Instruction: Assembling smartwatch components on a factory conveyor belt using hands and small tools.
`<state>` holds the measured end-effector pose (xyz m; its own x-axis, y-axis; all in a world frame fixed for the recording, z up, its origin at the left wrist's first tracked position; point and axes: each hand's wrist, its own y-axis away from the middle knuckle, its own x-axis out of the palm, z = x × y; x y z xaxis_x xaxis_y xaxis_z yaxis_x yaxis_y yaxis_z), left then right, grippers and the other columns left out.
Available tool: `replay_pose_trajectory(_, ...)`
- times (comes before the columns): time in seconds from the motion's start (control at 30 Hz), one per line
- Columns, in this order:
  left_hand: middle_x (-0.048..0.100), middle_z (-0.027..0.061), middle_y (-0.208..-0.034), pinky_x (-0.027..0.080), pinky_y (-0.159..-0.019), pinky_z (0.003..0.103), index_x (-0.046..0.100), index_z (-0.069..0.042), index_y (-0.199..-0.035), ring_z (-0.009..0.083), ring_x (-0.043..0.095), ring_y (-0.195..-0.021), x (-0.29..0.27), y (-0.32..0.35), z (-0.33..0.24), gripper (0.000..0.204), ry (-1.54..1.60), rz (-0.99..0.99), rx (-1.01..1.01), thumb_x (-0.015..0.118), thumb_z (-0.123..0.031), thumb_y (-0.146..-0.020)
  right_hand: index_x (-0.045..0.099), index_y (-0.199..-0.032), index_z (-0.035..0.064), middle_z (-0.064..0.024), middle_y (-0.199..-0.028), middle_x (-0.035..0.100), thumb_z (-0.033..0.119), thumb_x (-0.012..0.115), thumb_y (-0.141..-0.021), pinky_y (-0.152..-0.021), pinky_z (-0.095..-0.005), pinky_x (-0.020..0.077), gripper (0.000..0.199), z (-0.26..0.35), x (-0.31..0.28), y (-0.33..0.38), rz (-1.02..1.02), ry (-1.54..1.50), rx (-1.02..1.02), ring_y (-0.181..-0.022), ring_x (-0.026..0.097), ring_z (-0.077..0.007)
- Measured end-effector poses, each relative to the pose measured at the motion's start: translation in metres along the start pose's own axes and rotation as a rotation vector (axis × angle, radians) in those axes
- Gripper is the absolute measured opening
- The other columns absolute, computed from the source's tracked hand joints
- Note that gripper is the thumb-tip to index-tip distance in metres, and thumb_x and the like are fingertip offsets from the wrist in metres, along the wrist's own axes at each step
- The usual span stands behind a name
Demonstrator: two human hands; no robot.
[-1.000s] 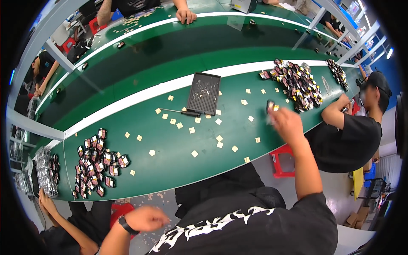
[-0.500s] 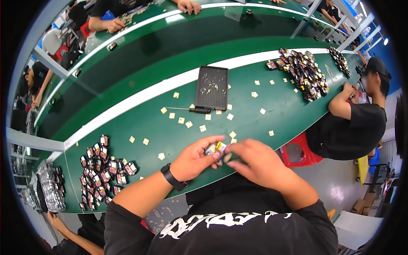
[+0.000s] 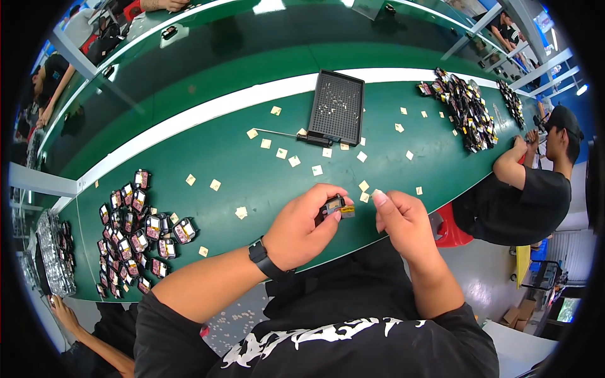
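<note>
Hands have parted since earlier: left hand (image 3: 302, 227) pinches a small black component (image 3: 334, 206) over the green tabletop (image 3: 252, 170); right hand (image 3: 403, 220), fingers loosely curled, holds nothing.

Right hand (image 3: 403, 220): pulls away from the small component (image 3: 334, 206).
Left hand (image 3: 302, 227): now holds it alone.
</note>
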<state>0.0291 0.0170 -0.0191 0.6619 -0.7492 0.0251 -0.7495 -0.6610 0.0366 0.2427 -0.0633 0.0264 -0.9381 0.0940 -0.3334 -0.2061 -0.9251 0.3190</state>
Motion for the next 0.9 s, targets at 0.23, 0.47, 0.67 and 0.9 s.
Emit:
replay_pose_trajectory(0.23, 0.059, 0.0061, -0.107, 0.050, -0.084, 0.026, 0.049, -0.001, -0.134, 0.0101, 0.058, -0.095, 0.012, 0.004, 0.007, 0.036, 0.036, -0.159, -0.007, 0.055, 0.004, -0.099, 0.062, -0.110, -0.0012, -0.0020, -0.087, 0.065, 0.012, 0.057, -0.105, -0.064, -0.0232, 0.0469, 0.015, -0.001, 0.014, 0.014, 0.025, -0.286, -0.105, -0.071, 0.055, -0.0066)
replay_pose_trajectory(0.47, 0.061, 0.0054, -0.095, 0.049, -0.077, 0.028, 0.054, -0.002, -0.132, 0.0103, 0.057, -0.086, 0.011, 0.003, -0.006, 0.033, -0.211, -0.108, -0.001, 0.059, -0.004, -0.099, 0.065, -0.092, 0.0004, -0.0004, -0.074, 0.062, 0.019, 0.063, -0.104, -0.061, -0.0218, 0.0430, 0.022, -0.005, -0.008, 0.017, 0.081, -0.042, -0.047, -0.067, 0.054, -0.0045)
replay_pose_trajectory(0.67, 0.061, 0.0070, -0.098, 0.049, -0.078, 0.030, 0.051, -0.002, -0.135, 0.0133, 0.056, -0.083, 0.015, 0.003, -0.005, 0.036, -0.216, -0.169, 0.041, 0.057, -0.008, -0.100, 0.062, -0.091, 0.0007, -0.0015, -0.075, 0.062, 0.020, 0.061, -0.105, -0.060, -0.0215, 0.0416, 0.024, 0.010, -0.008, 0.015, 0.053, -0.060, 0.033, -0.064, 0.051, -0.0049)
replay_pose_trajectory(0.9, 0.059, 0.0081, -0.102, 0.049, -0.079, 0.030, 0.048, 0.000, -0.133, 0.0141, 0.056, -0.085, 0.013, 0.004, 0.004, 0.034, -0.258, -0.170, 0.098, 0.055, -0.005, -0.101, 0.059, -0.108, -0.0017, -0.0046, -0.087, 0.065, 0.004, 0.060, -0.101, -0.059, -0.0221, 0.0483, 0.009, 0.025, -0.001, 0.010, 0.187, -0.194, 0.006, -0.066, 0.060, -0.0070)
